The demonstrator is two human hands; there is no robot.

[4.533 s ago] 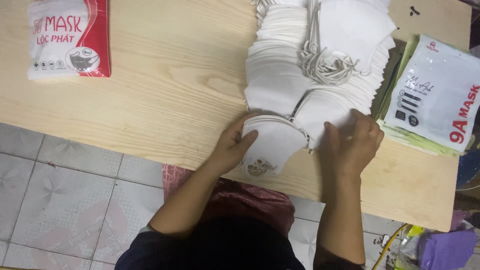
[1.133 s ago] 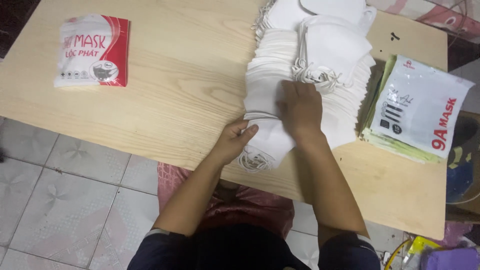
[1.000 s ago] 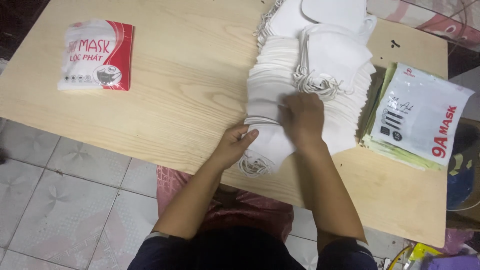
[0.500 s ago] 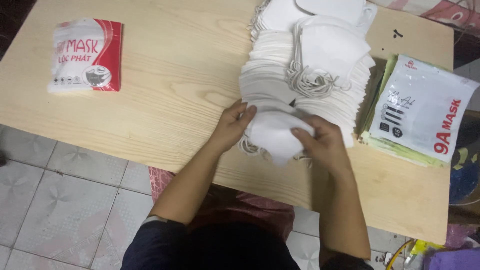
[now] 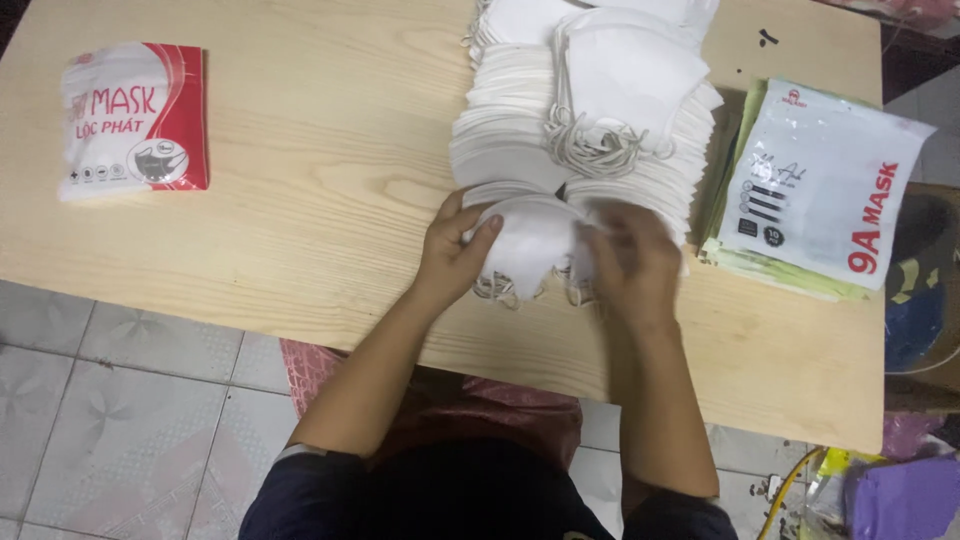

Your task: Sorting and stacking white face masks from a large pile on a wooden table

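Note:
A small bundle of white face masks (image 5: 530, 240) lies at the near end of a long stack of white masks (image 5: 510, 110) on the light wooden table (image 5: 300, 200). My left hand (image 5: 452, 245) grips the bundle's left side, fingers curled over its top. My right hand (image 5: 630, 265), blurred by motion, holds the bundle's right side. Elastic ear loops hang from under the bundle toward the table's near edge. A second pile of masks with bunched ear loops (image 5: 620, 90) rests on top of the stack farther back.
A red-and-white mask packet (image 5: 133, 120) lies at the table's far left. A pile of white and green mask pouches (image 5: 820, 190) sits at the right. Grey tiled floor (image 5: 120, 400) lies below the table's near edge; purple and yellow items are at the lower right.
My right hand came back from the stack farther away to the near bundle. Both hands now hold the bundle and have drawn it slightly toward me.

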